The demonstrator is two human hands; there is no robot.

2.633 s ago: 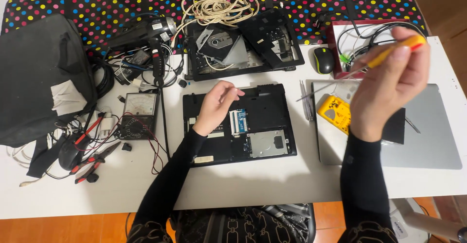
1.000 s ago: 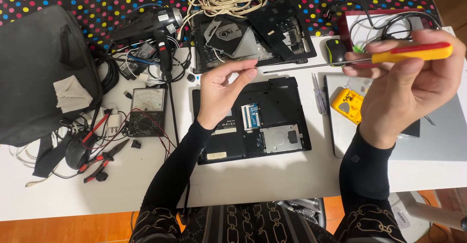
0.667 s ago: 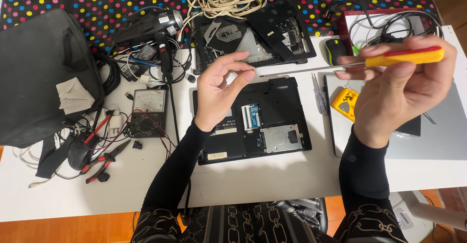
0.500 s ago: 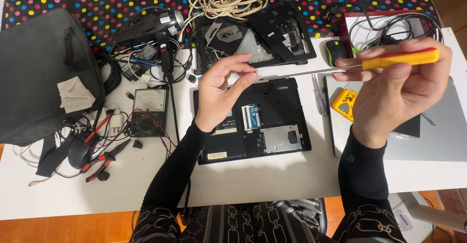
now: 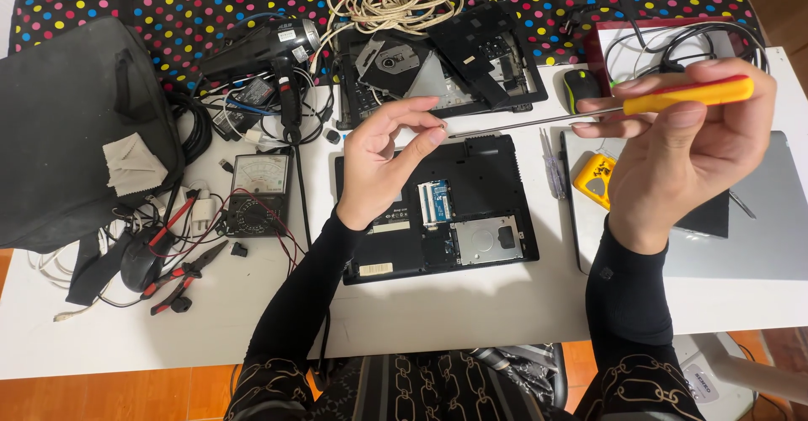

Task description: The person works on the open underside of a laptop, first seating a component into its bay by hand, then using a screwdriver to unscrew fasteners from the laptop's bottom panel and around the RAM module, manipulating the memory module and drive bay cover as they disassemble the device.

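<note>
Screwdriver (image 5: 606,109): long thin steel shaft, yellow handle with a red end. Held level and raised above the table, over the top edge of the open laptop base. The right hand (image 5: 682,151) grips the handle, fingers curled round it and thumb along its underside.

Shaft tip: meets the pinched thumb and forefinger of the left hand (image 5: 383,164), which is lifted off the table. The fingertips close on something very small at the tip; too small to tell whether it is a screw.

Step in hand, as a judgement: a small part is being taken off, or set on, the driver's tip, between work on the fasteners of the base. The next move calls for a firm pinch and a steady shaft, so that nothing drops among the clutter below.

Laptop base (image 5: 438,210): black, underside up, covers off, a blue memory module and a metal drive bay exposed. Lies on the white table (image 5: 471,311), directly below both hands.

Beside it, right: a yellow tool (image 5: 593,181) on a grey laptop lid (image 5: 757,236).

Behind: a second stripped chassis with an optical drive (image 5: 400,59).

Left: an analogue multimeter (image 5: 257,194), red-handled pliers (image 5: 181,274), a black bag (image 5: 71,126).
</note>
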